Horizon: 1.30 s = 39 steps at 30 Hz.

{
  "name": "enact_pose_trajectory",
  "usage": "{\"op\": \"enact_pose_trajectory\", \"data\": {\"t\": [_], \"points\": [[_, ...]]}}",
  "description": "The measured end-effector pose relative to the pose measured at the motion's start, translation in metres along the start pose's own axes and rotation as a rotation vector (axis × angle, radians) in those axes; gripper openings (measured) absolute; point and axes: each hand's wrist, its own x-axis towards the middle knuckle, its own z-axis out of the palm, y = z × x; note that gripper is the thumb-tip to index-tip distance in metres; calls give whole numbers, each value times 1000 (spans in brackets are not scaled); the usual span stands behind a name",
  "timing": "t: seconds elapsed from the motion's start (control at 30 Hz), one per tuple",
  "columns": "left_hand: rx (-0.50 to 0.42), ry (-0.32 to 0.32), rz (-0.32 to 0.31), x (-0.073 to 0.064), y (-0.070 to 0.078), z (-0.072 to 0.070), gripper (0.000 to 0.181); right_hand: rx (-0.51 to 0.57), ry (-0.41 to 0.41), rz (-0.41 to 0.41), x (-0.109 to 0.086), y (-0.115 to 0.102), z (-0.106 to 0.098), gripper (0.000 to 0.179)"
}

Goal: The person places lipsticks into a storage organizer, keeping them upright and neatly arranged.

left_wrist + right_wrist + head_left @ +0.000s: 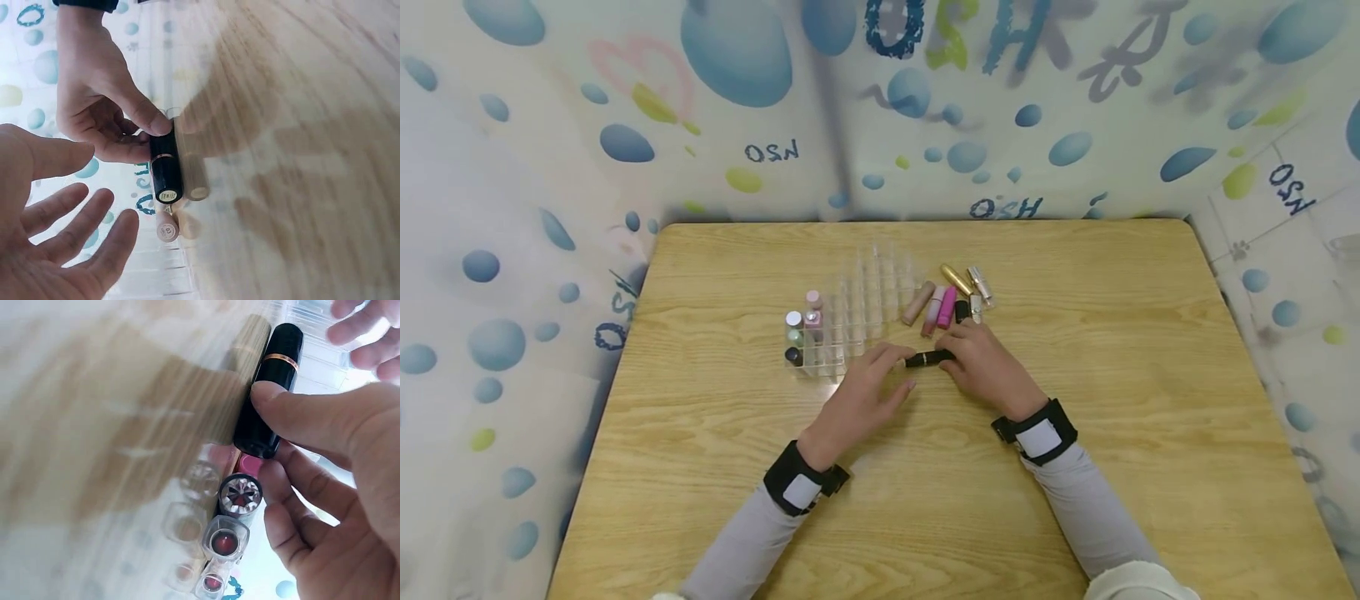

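My right hand (988, 367) pinches one end of a black lipstick tube (928, 358) with a thin gold band, lying level at the tabletop. In the right wrist view the thumb (281, 403) presses on the tube's near half. My left hand (865, 400) is by the tube's other end; in the left wrist view its fingers (119, 237) are spread and hold nothing, apart from the tube. Just behind the hands lie a beige tube (918, 303), a pink-mauve lipstick (933, 310), a magenta tube (947, 307) and a short black one (962, 312).
A clear stepped organizer (868, 308) stands left of the lipsticks. Its left end holds several small bottles, including a white-capped one (793, 320) and a dark one (793, 357). A gold tube (956, 279) and a silvery clear one (980, 285) lie farther back. The patterned wall (925, 183) borders the table.
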Motion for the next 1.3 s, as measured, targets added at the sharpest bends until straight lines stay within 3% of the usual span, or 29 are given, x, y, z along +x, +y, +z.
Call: {"op": "enact_pose_trajectory", "data": {"t": [0.17,0.3,0.9,1.3], "points": [[84,-39,-82,-1,1,4,43,-12,-33,2,-5,-4,-1,14],[113,-59,-111,-1,3,5,45,-15,-26,-1,-9,-10,-6,15],[132,-59,-47,0,4,9,26,57,49,-85,-18,-34,-23,11],[192,-31,-56,-2,5,8,28,241,69,-4,-21,-40,-27,18]]}}
